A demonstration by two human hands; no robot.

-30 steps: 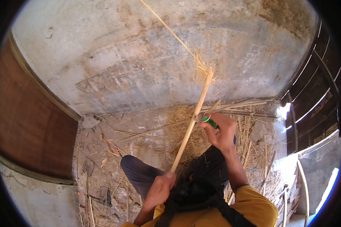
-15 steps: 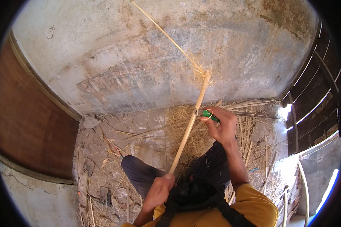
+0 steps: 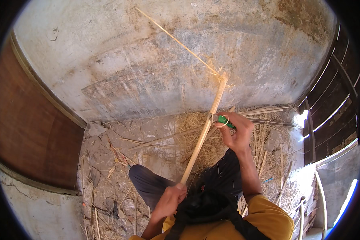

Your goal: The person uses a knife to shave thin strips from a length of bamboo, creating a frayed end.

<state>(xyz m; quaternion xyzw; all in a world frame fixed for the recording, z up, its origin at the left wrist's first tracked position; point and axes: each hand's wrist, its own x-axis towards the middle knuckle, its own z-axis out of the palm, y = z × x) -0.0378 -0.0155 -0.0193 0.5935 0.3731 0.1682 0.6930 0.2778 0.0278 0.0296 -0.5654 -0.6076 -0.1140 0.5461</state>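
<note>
A long pale wooden stick point(image 3: 198, 150) slants up and away from my lap. My left hand point(image 3: 171, 201) is closed round its near end. In my right hand point(image 3: 239, 132) is a small green-handled knife point(image 3: 225, 121), its blade against the stick about midway; the fingers partly hide the handle. A thin curled shaving loops beside the handle. From the stick's far end a thin pale strip point(image 3: 176, 39) runs up to the left, with fine frayed fibres point(image 3: 215, 71) bunched where they meet.
A stained concrete wall point(image 3: 140, 84) rises ahead. Straw-like shavings point(image 3: 210, 150) and loose sticks point(image 3: 264, 110) cover the floor between and beyond my knees point(image 3: 146, 178). A brown panel point(image 3: 36, 116) stands left; dark slats point(image 3: 332, 96) stand right.
The stick's far end and the strip have shifted slightly right. My right hand and the knife have moved a little to the right too; my left hand has barely moved, still gripping the stick.
</note>
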